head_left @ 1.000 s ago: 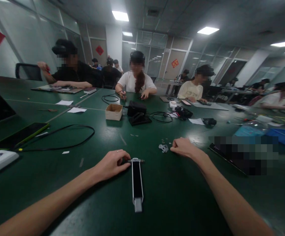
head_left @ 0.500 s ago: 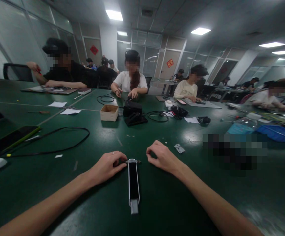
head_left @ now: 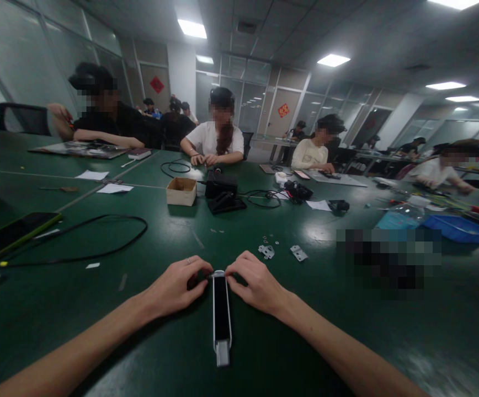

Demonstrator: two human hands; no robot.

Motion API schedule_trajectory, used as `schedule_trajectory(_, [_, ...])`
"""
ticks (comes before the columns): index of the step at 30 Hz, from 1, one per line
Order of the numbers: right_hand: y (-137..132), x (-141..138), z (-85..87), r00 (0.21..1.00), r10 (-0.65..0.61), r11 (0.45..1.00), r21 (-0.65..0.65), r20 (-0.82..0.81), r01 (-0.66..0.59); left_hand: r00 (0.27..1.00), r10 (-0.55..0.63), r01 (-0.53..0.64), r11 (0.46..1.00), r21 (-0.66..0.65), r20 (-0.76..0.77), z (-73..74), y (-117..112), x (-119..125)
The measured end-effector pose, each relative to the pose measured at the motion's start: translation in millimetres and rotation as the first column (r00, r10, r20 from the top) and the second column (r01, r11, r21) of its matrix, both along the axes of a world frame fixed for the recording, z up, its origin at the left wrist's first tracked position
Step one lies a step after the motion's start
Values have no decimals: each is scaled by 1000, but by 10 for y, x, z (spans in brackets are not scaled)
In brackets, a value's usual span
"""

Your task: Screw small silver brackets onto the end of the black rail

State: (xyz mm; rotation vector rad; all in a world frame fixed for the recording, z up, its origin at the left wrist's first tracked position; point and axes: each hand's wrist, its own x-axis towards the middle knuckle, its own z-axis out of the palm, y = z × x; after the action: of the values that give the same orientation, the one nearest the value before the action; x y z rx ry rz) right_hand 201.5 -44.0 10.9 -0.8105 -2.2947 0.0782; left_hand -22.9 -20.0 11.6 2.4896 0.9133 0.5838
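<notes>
A long black bar with silver ends lies on the green table, pointing away from me. My left hand pinches its far end from the left, fingers curled, a ring on one finger. My right hand grips the same far end from the right, fingers bent onto it. Two small metal brackets and some tiny washers lie just beyond my right hand.
A small cardboard box and a black device with cables sit mid-table. A black cable loop and a phone lie to the left. Blue trays stand at the right. Other people sit working along the far side.
My right hand left the small brackets at the right and came left onto the far end of the bar. My left hand has stayed on that end.
</notes>
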Motion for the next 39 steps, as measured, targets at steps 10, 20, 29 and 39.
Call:
schedule_trajectory(10, [-15, -14, 4, 1000, -10, 999, 48, -2, 10, 1000, 13, -14, 1000, 20, 2, -30, 23, 9])
schedule_trajectory(20, [-112, -98, 44, 993, 100, 979, 184, -56, -88, 979, -117, 97, 987, 125, 168, 53, -112, 51])
schedule_trajectory(29, [-99, -102, -22, 999, 2, 988, 156, -46, 5, 987, -99, 83, 989, 125, 129, 50, -101, 42])
schedule_trajectory(39, [102, 242, 29, 970, -199, 980, -4, 140, 201, 984, 171, -170, 985, 27, -51, 206, 58, -67])
